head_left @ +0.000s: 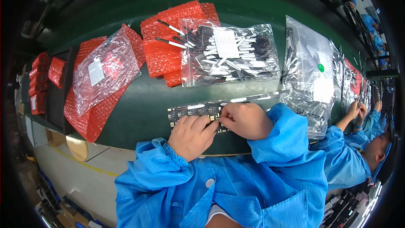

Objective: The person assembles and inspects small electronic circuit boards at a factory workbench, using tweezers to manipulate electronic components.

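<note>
A black circuit board panel [195, 112] with rows of small gold and white parts lies on the green table in front of me. My left hand [192, 137] rests over its near left part, palm down, fingers laid out and slightly bent on the board. Above the panel's middle, my right hand [248, 120] has thumb and fingers pinched together close to the left fingertips. Whatever sits in that pinch is too small or hidden to name. Both hands cover much of the panel's near side.
Beyond the panel lies a clear bag [253, 69] of black-and-white strips, partly on red bubble wrap [162, 59]. Another clear bag [120, 52] sits on red wrap at left, beside a black tray [61, 97]. Silvery bags [310, 50] lie right; a co-worker [348, 156] works beyond.
</note>
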A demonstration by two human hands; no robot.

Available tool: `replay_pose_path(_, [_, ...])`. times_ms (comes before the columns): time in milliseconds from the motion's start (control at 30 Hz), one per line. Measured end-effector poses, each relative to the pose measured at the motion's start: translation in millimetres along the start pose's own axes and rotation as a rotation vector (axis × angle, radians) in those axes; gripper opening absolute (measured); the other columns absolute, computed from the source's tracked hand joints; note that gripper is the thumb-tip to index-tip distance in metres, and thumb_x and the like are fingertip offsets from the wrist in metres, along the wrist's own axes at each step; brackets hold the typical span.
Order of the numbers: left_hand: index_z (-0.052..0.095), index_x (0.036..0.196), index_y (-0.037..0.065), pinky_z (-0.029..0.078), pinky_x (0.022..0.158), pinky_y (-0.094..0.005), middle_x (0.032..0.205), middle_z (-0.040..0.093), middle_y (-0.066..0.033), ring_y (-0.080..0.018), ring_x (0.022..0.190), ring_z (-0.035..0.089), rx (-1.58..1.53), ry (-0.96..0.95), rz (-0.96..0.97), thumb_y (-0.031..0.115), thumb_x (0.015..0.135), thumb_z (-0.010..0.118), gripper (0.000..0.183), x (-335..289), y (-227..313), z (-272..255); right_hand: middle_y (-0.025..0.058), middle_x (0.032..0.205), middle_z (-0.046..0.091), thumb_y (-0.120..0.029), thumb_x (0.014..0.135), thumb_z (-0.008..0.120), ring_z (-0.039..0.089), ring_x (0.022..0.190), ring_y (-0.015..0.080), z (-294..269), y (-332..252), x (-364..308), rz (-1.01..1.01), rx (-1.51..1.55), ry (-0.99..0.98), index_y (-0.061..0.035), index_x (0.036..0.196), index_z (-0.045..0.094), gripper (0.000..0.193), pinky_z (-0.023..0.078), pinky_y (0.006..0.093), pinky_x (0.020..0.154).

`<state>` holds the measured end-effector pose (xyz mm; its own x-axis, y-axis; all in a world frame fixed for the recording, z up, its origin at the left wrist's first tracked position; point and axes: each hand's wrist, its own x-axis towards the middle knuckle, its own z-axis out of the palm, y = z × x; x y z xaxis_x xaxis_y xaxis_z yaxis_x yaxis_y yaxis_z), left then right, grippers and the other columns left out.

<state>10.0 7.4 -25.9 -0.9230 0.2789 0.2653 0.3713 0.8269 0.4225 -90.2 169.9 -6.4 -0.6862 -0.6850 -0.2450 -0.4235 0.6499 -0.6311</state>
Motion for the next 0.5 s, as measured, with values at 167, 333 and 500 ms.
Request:
replay_pose_path(167, [0.062, 0.098, 0.011, 0.041, 0.069, -0.0341, 0.088, 0.051, -0.0023, -0.0210, 0.078, 0.051, -0.001, 0.015, -0.006, 0.012, 0.064, 0.067, 0.035, -1.4, -1.1, 0.4, 0.0101, 0.076, 0.064, -0.022, 0.075, 0.066, 0.062, 0.067, 0.0278, -14.2, -8.4, -3.8, -0.044, -0.143, -0.087, -0.0058, 0.086, 0.062, 0.020, 0.050, 0.0360, 0.060])
replay_pose_path(333, [0.063, 0.098, 0.012, 0.041, 0.069, -0.0338, 0.088, 0.052, -0.0023, -0.0207, 0.078, 0.052, -0.009, 0.009, -0.016, 0.013, 0.064, 0.068, 0.034, -0.2, 0.0, -0.8, 0.0113, 0.081, 0.063, -0.020, 0.075, 0.066, 0.062, 0.071, 0.0291, -31.2, -12.5, -8.8, -0.143, -0.174, 0.013, -0.0051, 0.088, 0.062, 0.020, 0.050, 0.0362, 0.064])
replay_pose_path(500, [0.064, 0.097, 0.012, 0.042, 0.068, -0.0339, 0.088, 0.053, -0.0029, -0.0209, 0.078, 0.052, -0.032, 0.032, -0.007, 0.013, 0.065, 0.069, 0.033, -2.9, -1.1, -2.7, 0.0105, 0.082, 0.062, -0.018, 0.074, 0.067, 0.061, 0.076, 0.0283, -30.3, -12.5, -0.1, -0.193, -0.207, 0.200, -0.0070, 0.090, 0.063, 0.020, 0.049, 0.0363, 0.068])
